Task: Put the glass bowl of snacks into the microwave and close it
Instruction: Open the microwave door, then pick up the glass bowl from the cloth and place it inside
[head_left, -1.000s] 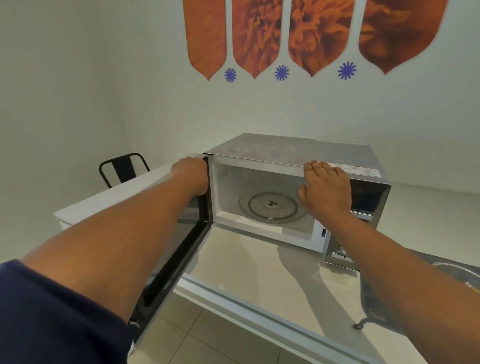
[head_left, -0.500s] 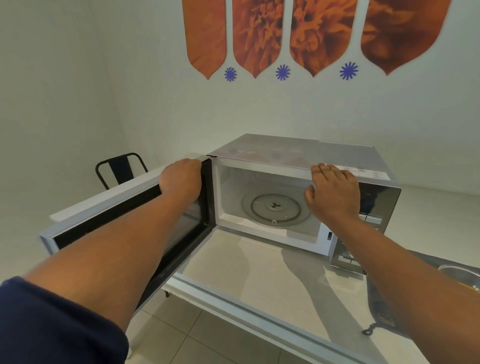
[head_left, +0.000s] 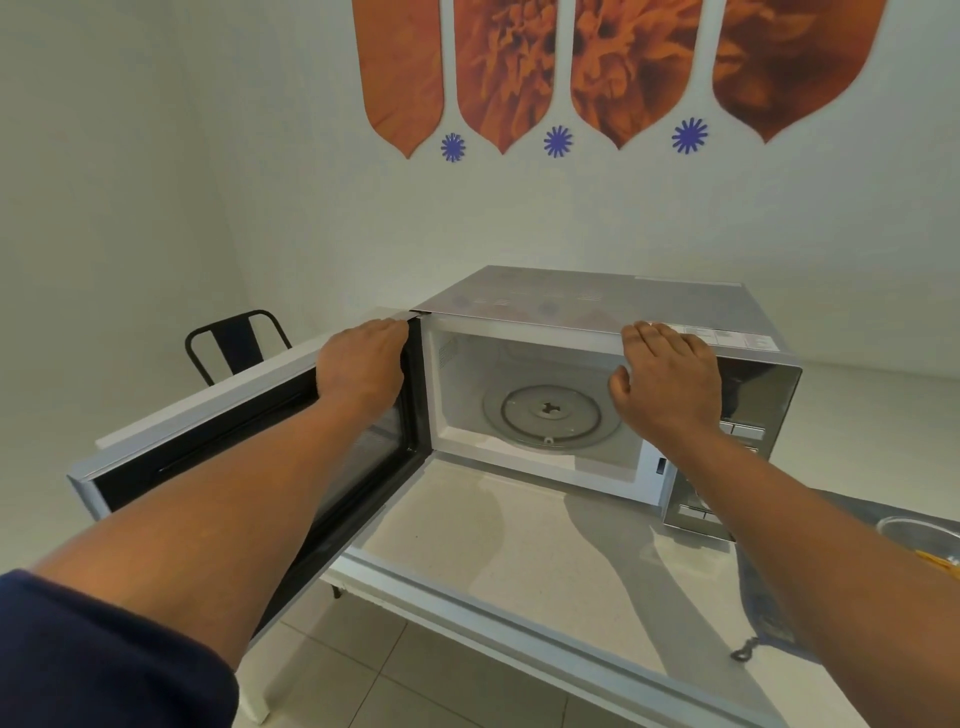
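Note:
A silver microwave (head_left: 597, 296) stands on the white table, its door (head_left: 218, 447) swung wide open to the left. Inside, the round glass turntable (head_left: 553, 415) lies bare. My left hand (head_left: 363, 364) grips the top edge of the door near its hinge. My right hand (head_left: 667, 382) rests flat against the microwave's upper front edge, beside the control panel (head_left: 748, 431). The glass bowl of snacks (head_left: 919, 540) shows only partly at the right edge, on a grey cloth.
The white table (head_left: 519, 561) has its front edge running diagonally below the microwave. A grey cloth (head_left: 769, 618) lies at the right. A black chair (head_left: 236, 340) stands behind the table at the left. Tiled floor lies below.
The microwave door has swung further open to the left with my left hand on it. My right hand has stayed on the microwave's upper front edge.

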